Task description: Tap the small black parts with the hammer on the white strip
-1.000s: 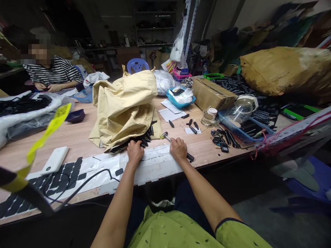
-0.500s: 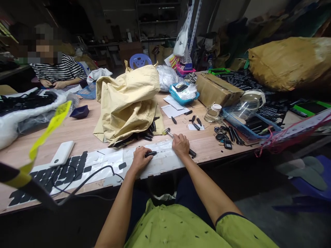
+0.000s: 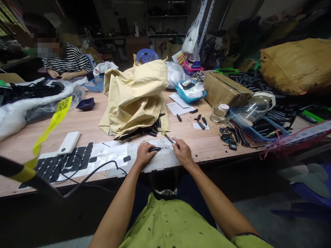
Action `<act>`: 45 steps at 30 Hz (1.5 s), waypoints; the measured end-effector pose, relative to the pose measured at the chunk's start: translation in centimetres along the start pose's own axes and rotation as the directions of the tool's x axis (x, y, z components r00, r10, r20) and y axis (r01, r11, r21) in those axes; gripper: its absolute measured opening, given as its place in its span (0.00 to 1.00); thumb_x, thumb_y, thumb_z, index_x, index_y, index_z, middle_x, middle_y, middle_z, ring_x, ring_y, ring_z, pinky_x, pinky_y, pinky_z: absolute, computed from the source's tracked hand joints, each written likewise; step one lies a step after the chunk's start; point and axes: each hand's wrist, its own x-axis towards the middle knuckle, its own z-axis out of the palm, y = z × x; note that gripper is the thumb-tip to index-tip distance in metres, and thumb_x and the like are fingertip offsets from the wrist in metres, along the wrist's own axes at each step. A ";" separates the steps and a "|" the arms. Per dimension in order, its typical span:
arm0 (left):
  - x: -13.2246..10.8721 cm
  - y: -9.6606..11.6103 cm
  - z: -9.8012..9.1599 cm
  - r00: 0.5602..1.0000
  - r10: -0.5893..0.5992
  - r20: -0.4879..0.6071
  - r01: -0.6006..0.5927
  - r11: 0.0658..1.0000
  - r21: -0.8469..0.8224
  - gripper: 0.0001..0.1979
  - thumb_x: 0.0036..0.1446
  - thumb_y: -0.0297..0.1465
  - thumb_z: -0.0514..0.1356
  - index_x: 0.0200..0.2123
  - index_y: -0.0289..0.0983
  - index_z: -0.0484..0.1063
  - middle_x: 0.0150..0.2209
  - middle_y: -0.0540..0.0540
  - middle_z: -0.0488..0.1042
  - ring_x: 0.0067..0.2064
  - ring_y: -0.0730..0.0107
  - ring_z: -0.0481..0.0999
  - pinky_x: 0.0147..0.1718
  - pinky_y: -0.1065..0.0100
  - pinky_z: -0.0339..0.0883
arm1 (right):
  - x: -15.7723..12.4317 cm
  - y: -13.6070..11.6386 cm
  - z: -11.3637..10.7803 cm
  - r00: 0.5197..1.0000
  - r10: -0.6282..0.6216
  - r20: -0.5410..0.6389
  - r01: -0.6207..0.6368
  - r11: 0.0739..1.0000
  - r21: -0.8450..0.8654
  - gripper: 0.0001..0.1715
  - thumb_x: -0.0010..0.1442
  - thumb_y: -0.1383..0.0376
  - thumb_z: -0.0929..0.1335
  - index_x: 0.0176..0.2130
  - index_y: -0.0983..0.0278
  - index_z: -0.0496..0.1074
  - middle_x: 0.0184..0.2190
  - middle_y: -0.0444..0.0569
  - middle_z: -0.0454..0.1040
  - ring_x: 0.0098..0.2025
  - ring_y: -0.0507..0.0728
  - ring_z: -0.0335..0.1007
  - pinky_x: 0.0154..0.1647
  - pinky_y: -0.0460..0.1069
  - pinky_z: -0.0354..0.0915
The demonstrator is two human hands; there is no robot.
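My left hand (image 3: 145, 154) is closed on a small black handle-shaped piece (image 3: 154, 149), which lies at the table's front edge on a white board (image 3: 162, 161). In my right hand (image 3: 183, 151) is a small hammer (image 3: 169, 138), its metal shaft slanting up to the left and its yellowish head raised just beyond the black piece. The hammer's grip is hidden by my fingers. Behind both hands, a cream cloth sack (image 3: 137, 100) spills several black pieces (image 3: 152, 131) from its mouth.
To the left lie a white power bank (image 3: 69, 142), a black cable (image 3: 97, 172) and a sheet of black stickers (image 3: 77, 158). Keys (image 3: 227, 137), a glass jar (image 3: 219, 113), a blue basket (image 3: 274, 137) and a cardboard box (image 3: 224, 89) stand right. A person (image 3: 69, 62) sits across the table.
My right hand has drawn the hammer left and a little closer to me, towards the black piece. My left hand stays almost in place. The camera view has shifted slightly.
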 end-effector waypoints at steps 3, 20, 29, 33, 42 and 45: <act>0.1 0.2 0.1 1.000 -0.018 0.004 0.018 1.000 0.000 0.10 0.52 0.32 0.67 0.39 0.48 0.83 0.36 0.48 0.78 0.46 0.57 0.71 0.49 0.57 0.64 | -2.6 -1.7 0.2 0.996 -0.072 0.048 0.063 0.983 0.175 0.22 0.66 0.66 0.62 0.55 0.59 0.77 0.43 0.49 0.79 0.44 0.56 0.74 0.49 0.49 0.69; 0.1 0.6 0.4 0.999 -0.036 -0.030 0.035 0.999 -0.026 0.09 0.52 0.32 0.67 0.37 0.48 0.84 0.36 0.49 0.78 0.45 0.58 0.71 0.49 0.57 0.65 | -5.2 -2.3 0.7 0.997 -0.067 0.033 0.064 0.995 0.082 0.23 0.66 0.69 0.62 0.54 0.56 0.78 0.42 0.48 0.80 0.45 0.56 0.76 0.50 0.49 0.72; 0.0 0.7 0.3 0.999 -0.034 -0.025 0.034 0.999 -0.009 0.09 0.51 0.31 0.67 0.37 0.47 0.83 0.36 0.47 0.78 0.45 0.56 0.71 0.49 0.56 0.65 | -1.3 0.5 0.2 0.997 0.051 -0.054 -0.057 0.991 -0.124 0.24 0.66 0.69 0.62 0.55 0.55 0.77 0.43 0.49 0.78 0.46 0.56 0.72 0.47 0.48 0.68; -0.1 0.7 0.3 1.000 -0.007 -0.028 0.007 1.000 0.012 0.08 0.51 0.34 0.67 0.37 0.47 0.83 0.36 0.47 0.78 0.45 0.55 0.71 0.48 0.56 0.65 | 2.4 2.6 0.0 0.985 0.150 -0.084 -0.170 0.924 -0.343 0.23 0.65 0.70 0.64 0.54 0.56 0.78 0.38 0.50 0.74 0.42 0.58 0.68 0.40 0.48 0.62; -0.3 0.1 0.1 1.000 0.018 -0.025 -0.018 0.999 0.030 0.07 0.54 0.35 0.67 0.37 0.47 0.83 0.36 0.47 0.77 0.44 0.56 0.71 0.48 0.57 0.65 | 3.6 3.4 1.3 0.987 0.131 -0.094 -0.161 0.855 -0.493 0.22 0.66 0.69 0.63 0.55 0.58 0.77 0.39 0.54 0.71 0.43 0.60 0.62 0.37 0.50 0.55; -1.4 0.7 0.2 0.996 0.083 0.022 -0.084 0.996 0.009 0.08 0.54 0.35 0.68 0.38 0.47 0.83 0.42 0.46 0.77 0.49 0.55 0.71 0.51 0.55 0.64 | 3.6 2.9 1.3 0.988 0.131 -0.081 -0.154 0.833 -0.531 0.21 0.67 0.68 0.63 0.55 0.58 0.76 0.41 0.54 0.71 0.44 0.60 0.63 0.38 0.50 0.56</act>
